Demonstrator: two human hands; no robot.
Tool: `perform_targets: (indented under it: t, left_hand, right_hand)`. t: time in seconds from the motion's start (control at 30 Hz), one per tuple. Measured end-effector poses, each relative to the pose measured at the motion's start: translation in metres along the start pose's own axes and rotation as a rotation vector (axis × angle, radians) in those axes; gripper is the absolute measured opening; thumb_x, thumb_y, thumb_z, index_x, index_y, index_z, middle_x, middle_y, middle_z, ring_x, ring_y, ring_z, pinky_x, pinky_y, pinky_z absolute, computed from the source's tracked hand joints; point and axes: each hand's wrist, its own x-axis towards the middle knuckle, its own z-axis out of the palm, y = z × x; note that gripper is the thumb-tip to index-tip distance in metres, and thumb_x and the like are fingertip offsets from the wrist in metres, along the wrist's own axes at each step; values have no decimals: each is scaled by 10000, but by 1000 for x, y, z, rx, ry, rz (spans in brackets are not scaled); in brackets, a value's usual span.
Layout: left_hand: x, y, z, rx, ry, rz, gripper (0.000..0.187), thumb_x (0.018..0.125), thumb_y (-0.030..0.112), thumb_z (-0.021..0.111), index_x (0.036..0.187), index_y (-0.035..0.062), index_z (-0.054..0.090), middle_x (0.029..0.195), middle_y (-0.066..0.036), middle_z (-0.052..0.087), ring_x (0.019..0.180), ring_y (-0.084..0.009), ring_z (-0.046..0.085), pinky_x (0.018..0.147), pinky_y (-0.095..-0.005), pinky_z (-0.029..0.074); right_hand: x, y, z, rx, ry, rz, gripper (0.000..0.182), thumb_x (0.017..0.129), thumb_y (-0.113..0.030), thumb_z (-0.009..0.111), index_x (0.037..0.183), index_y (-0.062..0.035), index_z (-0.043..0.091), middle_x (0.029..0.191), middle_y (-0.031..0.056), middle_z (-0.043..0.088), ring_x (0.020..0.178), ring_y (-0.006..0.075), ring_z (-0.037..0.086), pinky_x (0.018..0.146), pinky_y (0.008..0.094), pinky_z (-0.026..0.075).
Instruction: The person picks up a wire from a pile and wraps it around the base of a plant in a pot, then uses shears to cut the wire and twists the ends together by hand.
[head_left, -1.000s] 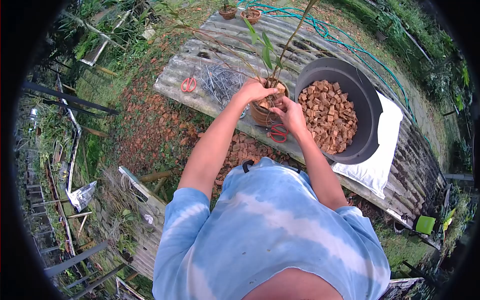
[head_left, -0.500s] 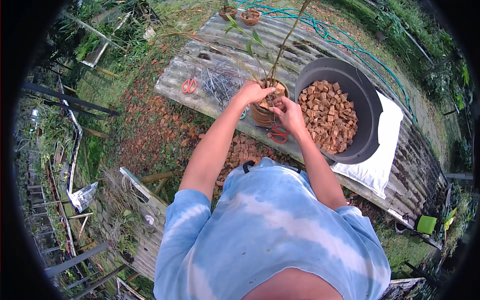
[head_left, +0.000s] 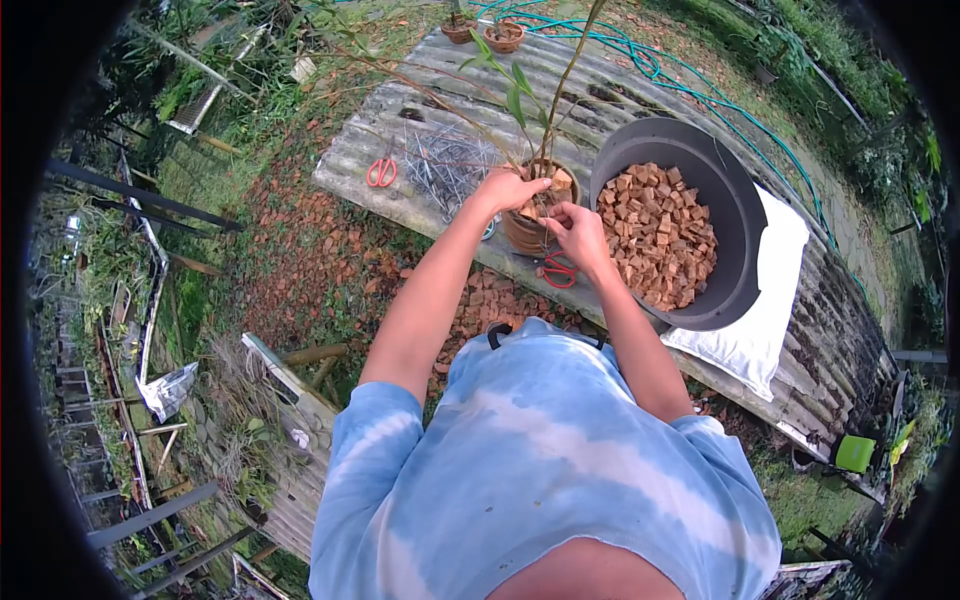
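A clay pot (head_left: 527, 238) with a tall leafy plant (head_left: 548, 125) stands near the front edge of the corrugated table. My left hand (head_left: 507, 190) rests on the pot's left rim, its thumb stretched over the brown chunks (head_left: 560, 180) inside. At the right side of the pot, my right hand (head_left: 579, 232) has thumb and fingers pinched together over the rim; what is between them is too small to make out. Red-handled scissors (head_left: 557, 270) lie just in front of the pot. Right of it sits a large dark tub (head_left: 735, 220) holding many brown chunks (head_left: 660, 235).
The corrugated table (head_left: 375, 125) carries a pile of metal wires (head_left: 445, 165), another red-handled tool (head_left: 381, 172), two small pots (head_left: 503, 38) at the back and a white sack (head_left: 745, 340) under the tub. A green hose (head_left: 650, 62) runs behind.
My right hand has shifted very slightly at the pot's rim. The plant's stems and leaves have swayed a little. The view has moved slightly.
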Motion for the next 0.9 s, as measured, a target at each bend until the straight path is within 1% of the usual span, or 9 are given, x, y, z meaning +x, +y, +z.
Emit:
perform_targets:
  t: [0.1,0.2,0.23,0.33,0.43,0.5,0.6,0.73,0.9]
  left_hand:
    - [-3,-4,3,-43,75,11,705,847,690,651,1150,62,755,1151,-225,727,1123,-362,683,956,-422,528]
    - [-10,-1,-2,-151,37,-33,674,833,663,694,1146,70,762,1157,-211,731,1125,-343,688,959,-403,528]
    - [-11,0,-2,-196,13,-52,664,827,653,710,1144,73,764,1161,-207,732,1126,-337,689,961,-397,527]
    - [-16,3,0,-195,102,-65,699,800,644,752,1155,42,753,1184,-195,727,1119,-315,694,954,-378,529]
    - [-31,14,-14,-282,10,-108,756,774,662,770,1149,6,741,1201,-186,719,1108,-304,696,947,-370,529]
    - [-35,17,-15,-304,18,-110,787,761,667,780,1148,-16,727,1194,-192,716,1101,-303,696,936,-370,531]
    - [-36,17,-17,-342,11,-118,799,744,664,798,1131,-30,715,1192,-209,708,1091,-305,694,927,-372,534]
    - [-36,21,-21,-318,18,-74,795,728,653,815,1105,-37,699,1159,-221,703,1054,-314,694,913,-377,539]
    - [-13,-2,6,-159,228,22,764,742,634,815,1079,-41,696,1090,-196,703,1023,-325,687,909,-376,535]
  right_hand:
    - [8,12,11,384,-35,91,270,915,-201,780,1067,19,741,830,93,754,718,143,667,667,317,529]
    - [10,13,9,419,-105,150,300,938,-209,767,1117,29,737,854,36,731,750,84,619,678,271,509]
    - [9,12,10,448,-91,164,294,940,-205,766,1121,25,735,868,30,725,758,86,616,689,266,507]
    - [9,11,15,527,-67,212,278,945,-190,761,1132,12,730,905,15,709,786,86,609,718,252,501]
    - [7,9,17,627,-78,306,258,948,-173,758,1138,-2,723,929,4,700,805,78,601,729,244,494]
    - [7,8,15,726,-88,384,244,946,-166,759,1130,-11,721,936,4,699,799,72,593,722,242,492]
    - [10,6,15,696,-121,341,242,949,-177,758,1134,-28,716,914,-24,681,720,52,525,663,217,442]
    - [23,2,0,605,-256,440,269,945,-170,759,1166,-26,710,925,-23,693,724,67,536,677,231,464]
    - [26,2,-2,654,-301,447,333,952,-171,751,1240,-15,692,990,-5,714,783,76,573,716,247,491]
